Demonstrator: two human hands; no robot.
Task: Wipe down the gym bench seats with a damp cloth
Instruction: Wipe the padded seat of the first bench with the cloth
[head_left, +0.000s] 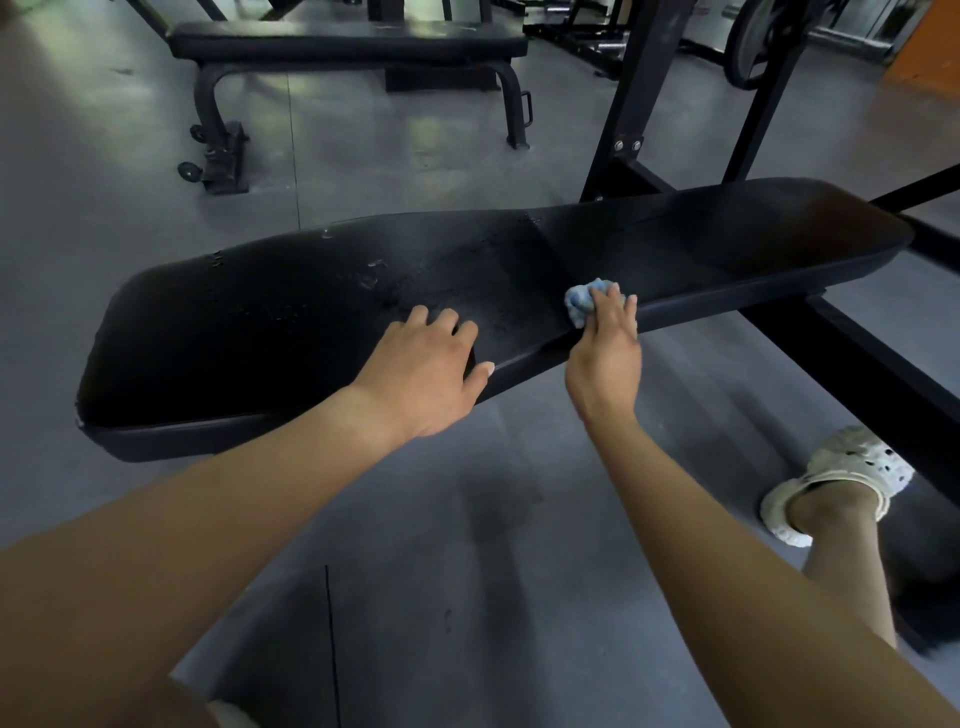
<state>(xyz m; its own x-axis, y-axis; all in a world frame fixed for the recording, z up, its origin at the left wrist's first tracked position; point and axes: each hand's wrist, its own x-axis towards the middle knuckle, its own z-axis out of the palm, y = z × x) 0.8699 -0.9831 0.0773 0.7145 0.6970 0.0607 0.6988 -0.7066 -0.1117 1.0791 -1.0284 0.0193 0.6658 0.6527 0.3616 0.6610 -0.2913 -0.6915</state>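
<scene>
A long black padded bench seat (270, 332) stretches across the middle of the view, its surface cracked and worn near the centre. My right hand (608, 348) presses a crumpled light blue cloth (582, 301) against the seat's near edge, right of centre. My left hand (426, 369) rests flat on the seat's near edge with its fingers spread and nothing in it. The cloth is partly hidden under my right fingers.
A second black flat bench (343, 39) with wheels stands on the grey floor at the back. A black rack frame (634, 104) rises behind the near bench, and its base bars run along the floor on the right. My foot in a white clog (841, 478) stands at lower right.
</scene>
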